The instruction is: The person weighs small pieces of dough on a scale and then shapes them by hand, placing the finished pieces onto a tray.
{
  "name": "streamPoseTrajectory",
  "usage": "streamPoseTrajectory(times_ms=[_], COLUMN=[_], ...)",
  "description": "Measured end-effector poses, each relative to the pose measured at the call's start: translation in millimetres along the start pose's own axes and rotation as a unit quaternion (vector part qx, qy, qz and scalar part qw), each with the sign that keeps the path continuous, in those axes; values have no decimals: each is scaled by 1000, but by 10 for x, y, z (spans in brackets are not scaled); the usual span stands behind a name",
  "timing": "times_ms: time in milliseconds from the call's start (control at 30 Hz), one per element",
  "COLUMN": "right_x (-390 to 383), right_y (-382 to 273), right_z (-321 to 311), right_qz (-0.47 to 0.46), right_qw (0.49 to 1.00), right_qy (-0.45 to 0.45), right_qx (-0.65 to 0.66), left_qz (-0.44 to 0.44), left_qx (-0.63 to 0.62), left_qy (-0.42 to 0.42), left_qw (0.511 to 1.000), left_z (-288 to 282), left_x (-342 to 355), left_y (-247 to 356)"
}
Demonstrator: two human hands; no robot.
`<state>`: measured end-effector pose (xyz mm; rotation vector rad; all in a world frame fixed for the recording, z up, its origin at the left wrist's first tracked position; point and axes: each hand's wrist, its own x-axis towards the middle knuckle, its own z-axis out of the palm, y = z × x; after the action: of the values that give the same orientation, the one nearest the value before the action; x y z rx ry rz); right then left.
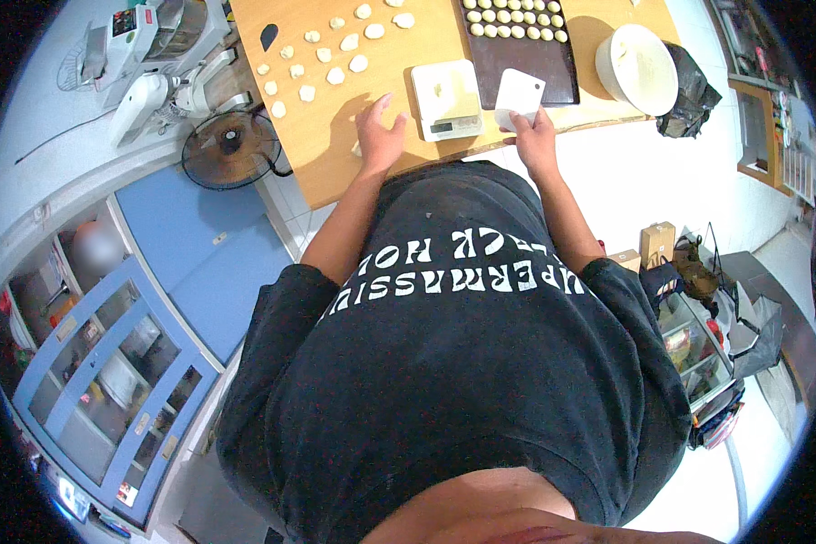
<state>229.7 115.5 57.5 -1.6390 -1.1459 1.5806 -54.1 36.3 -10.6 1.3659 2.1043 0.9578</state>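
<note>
My right hand [532, 143] grips a white dough scraper [522, 96], a flat plate with a small hole near one corner, held over the near end of a dark baking tray [553, 68]. Left of it stands a white kitchen scale [448, 100]; a small pale bit shows on its platform, too small to name. My left hand [381, 134] hovers near the scale's left side, fingers apart and holding nothing. Several flattened pieces of dough [349, 43] lie in rows on the wooden table [322, 168] beyond it. Round dough balls [503, 17] sit in rows at the tray's far end.
A white bowl [636, 71] stands at the table's right, beside a black plastic bag [689, 95]. A dark oval piece [269, 37] lies at the table's far left. Off the left edge are a fan [231, 145] and a white stand mixer [168, 100].
</note>
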Motion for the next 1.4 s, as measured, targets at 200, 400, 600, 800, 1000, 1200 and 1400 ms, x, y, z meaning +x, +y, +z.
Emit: streamPoseTrajectory(times_ms=[200, 400, 600, 800, 1000, 1200, 1400], right_x=[-134, -414, -851, -1147, -1457, -1318, -1141], right_y=[171, 454, 386, 595, 894, 990, 920], right_z=[567, 1387, 1740, 1907, 1977, 2077, 2449], right_qz=[10, -152, -123, -67, -49, -19, -76], right_qw=[998, 936, 933, 938, 966, 954, 938], right_qy=[-55, -121, -117, -23, 42, 40, 0], right_qx=[-34, -294, -318, -340, -250, -295, -338], left_qz=[-78, -20, 39, 70, 225, 87, 114], left_qx=[74, 88, 194, 28, 45, 30, 20], left_qy=[3, -26, -109, -202, -259, -227, -215], left_qw=[994, 996, 974, 977, 938, 969, 970], left_z=[-488, -855, -1152, -978, -813, -801, -692], left_x=[-393, -538, -484, -304, -257, -297, -184], left_y=[-433, -756, -803, -1091, -1252, -855, -1092])
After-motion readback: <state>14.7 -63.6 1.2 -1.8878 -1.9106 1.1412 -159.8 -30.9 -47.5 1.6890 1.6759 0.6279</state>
